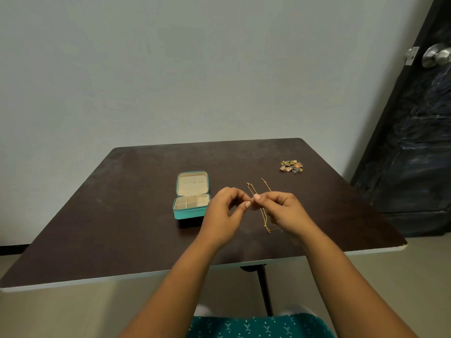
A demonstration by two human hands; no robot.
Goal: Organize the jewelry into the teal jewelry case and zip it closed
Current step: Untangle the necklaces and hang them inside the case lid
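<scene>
The desk (122, 191) carries everything. The teal case (191, 195) lies open near the centre, lid back, so its compartments can receive pieces. Just at 3 o'clock of it, the left hand (225, 211) and the right hand (283, 211) meet above the desk; the fingers (247, 204) of both pinch a gold chain (263, 214), probably to straighten it before storing. Its ends hang loose. A small heap of charms (291, 166) waits at 1 o'clock, well apart.

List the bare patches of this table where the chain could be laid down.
Free: the table left of the teal case, and the far strip between case and jewelry pile. Crowded: the middle, where both hands pinch the chain.
</scene>
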